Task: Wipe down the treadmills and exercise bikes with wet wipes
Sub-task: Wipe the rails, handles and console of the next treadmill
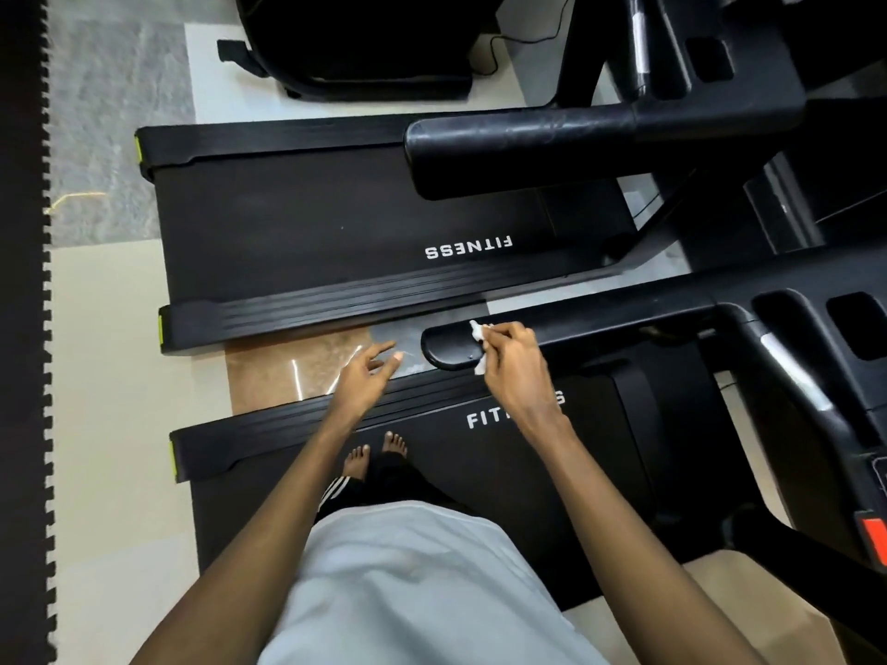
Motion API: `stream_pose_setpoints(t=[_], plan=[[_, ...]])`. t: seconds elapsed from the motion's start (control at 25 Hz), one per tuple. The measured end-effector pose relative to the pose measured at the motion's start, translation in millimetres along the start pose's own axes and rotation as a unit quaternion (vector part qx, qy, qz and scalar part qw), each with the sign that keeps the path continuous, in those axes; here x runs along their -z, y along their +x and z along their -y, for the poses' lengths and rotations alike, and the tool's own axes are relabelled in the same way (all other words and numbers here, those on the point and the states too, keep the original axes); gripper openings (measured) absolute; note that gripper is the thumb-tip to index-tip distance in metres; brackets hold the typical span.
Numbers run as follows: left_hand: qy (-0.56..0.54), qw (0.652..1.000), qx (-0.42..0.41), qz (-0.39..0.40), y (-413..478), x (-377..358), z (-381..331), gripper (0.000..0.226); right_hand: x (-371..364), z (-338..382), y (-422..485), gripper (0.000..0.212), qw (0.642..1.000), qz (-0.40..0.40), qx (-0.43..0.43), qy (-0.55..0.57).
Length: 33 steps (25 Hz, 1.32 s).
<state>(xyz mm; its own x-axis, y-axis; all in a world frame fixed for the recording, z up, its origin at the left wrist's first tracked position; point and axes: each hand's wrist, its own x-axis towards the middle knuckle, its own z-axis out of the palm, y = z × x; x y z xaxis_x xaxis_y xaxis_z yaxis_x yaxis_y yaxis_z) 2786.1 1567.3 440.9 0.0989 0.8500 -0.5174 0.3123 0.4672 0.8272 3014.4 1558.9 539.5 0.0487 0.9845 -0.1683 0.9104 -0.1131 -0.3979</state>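
I stand barefoot on the belt of the near treadmill (504, 453), marked FITNESS. Its black left handrail (600, 328) runs across the middle of the view. My right hand (511, 362) grips a white wet wipe (477, 331) and presses it on the rounded end of that handrail. My left hand (367, 371) hovers just left of the rail's end with relaxed, spread fingers, holding nothing.
A second treadmill (336, 232) lies parallel beyond, with its own thick handrail (528, 141). Between the two decks is a narrow strip of tiled floor (288, 362). A black foam mat edge (24, 328) runs down the left. Another black machine base (365, 50) stands at the top.
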Motion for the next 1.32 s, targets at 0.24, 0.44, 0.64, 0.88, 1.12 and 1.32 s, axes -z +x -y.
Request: stream_pose_setpoints(t=[0.24, 0.44, 0.64, 0.88, 1.12, 1.32], plan=[[-0.04, 0.999, 0.019, -0.028, -2, 13, 2, 0.027, -22, 27, 15, 0.028, 0.996, 0.053, 0.07, 0.017], [-0.055, 0.995, -0.006, 0.079, 10, -17, -32, 0.042, 6, 2, 22, 0.028, 1.0, 0.028, 0.004, -0.008], [-0.041, 0.992, -0.013, 0.122, 24, -11, -29, 0.048, -3, 28, 12, 0.04, 0.994, 0.097, 0.038, -0.036], [-0.081, 0.975, 0.032, 0.204, 53, 6, -19, 0.039, 5, 30, 32, 0.024, 0.995, 0.016, -0.087, 0.043], [-0.04, 0.967, 0.059, 0.246, 77, 8, -6, 0.051, -5, 34, 47, 0.026, 0.996, 0.075, -0.049, -0.025], [-0.022, 0.958, 0.066, 0.28, 92, -3, 18, 0.055, -1, 16, 83, 0.028, 0.982, 0.114, -0.106, -0.106]])
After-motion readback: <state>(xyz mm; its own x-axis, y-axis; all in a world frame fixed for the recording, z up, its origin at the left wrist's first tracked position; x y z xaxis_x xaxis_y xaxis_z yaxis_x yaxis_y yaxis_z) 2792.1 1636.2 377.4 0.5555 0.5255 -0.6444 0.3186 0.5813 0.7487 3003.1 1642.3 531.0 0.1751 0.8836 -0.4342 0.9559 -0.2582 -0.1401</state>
